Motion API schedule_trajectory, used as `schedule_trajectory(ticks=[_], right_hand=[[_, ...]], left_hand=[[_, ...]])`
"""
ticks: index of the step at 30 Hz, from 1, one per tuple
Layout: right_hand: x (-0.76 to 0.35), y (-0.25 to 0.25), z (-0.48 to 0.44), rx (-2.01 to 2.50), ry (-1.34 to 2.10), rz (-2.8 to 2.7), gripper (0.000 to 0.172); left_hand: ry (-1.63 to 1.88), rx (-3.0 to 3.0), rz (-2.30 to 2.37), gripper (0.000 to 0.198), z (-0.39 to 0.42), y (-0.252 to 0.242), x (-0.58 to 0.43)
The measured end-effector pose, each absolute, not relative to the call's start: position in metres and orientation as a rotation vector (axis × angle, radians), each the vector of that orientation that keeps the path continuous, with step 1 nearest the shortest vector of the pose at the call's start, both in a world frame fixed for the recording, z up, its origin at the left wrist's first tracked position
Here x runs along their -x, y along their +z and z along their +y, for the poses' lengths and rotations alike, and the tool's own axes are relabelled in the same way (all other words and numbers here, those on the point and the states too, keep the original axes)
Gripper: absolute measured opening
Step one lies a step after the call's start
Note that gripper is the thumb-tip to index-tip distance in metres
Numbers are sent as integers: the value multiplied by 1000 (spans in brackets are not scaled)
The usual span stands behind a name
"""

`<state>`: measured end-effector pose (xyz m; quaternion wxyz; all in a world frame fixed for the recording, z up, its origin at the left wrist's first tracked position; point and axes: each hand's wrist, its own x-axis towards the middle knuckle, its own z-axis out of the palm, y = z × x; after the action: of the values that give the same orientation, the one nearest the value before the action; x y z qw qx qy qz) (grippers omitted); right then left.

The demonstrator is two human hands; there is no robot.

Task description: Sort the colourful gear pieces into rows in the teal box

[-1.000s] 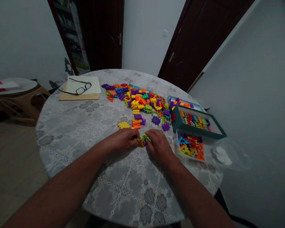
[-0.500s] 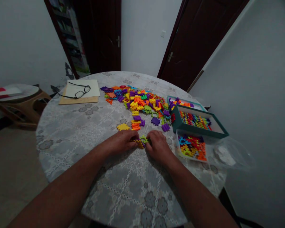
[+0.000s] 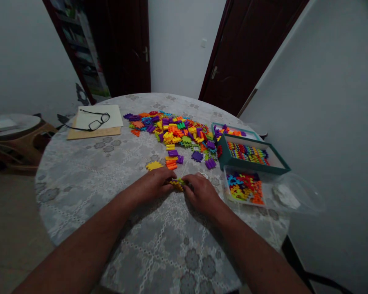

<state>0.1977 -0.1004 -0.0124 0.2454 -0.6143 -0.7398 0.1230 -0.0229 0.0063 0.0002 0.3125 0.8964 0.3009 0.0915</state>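
Between my hands is a small cluster of toothed plastic building pieces, yellow, purple and lime green. My left hand pinches its left end, and my right hand has its fingers closed on the right end. The fingertips hide part of the cluster. Just beyond my left hand lies a yellow toothed piece. A short column of ridged pieces in yellow, purple and orange stretches away from there. Past my right hand are a dark purple toothed piece and a purple ridged one.
A heap of mixed pieces spreads across the far middle. On the right stand a green-edged box of sorted pieces and a clear plastic tub, with a transparent bag alongside. Black glasses rest on paper at far left.
The view has shifted slightly, moving the table contents a little leftward. The lime green piece shows less between my fingers, and the held cluster looks tilted differently. Both hands keep their grip.
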Motion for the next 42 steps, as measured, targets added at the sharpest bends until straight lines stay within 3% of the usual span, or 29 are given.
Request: schedule_trajectory(ticks=[9, 20, 23, 27, 32, 36, 42], right_hand=[[-200, -17, -102, 1514, 392, -1993, 43], [-186, -11, -98, 1593, 426, -1985, 30], [-185, -11, -96, 1621, 403, -1996, 29], [-187, -5, -99, 1681, 369, -2029, 13], [-222, 39, -116, 1673, 326, -2030, 17], [-282, 79, -143, 1737, 247, -1906, 16], [-376, 76, -184, 2037, 341, -1706, 19]], left_hand=[[228, -2418, 757, 20, 4, -4, 22], [249, -2318, 773, 25, 6, 1, 16], [262, -2258, 782, 34, 7, 6, 15], [289, -2184, 796, 46, 7, 10, 12], [438, -2224, 922, 45, 9, 21, 15], [597, -2185, 1283, 42, 13, 34, 26], [741, -2114, 1550, 37, 21, 42, 38]])
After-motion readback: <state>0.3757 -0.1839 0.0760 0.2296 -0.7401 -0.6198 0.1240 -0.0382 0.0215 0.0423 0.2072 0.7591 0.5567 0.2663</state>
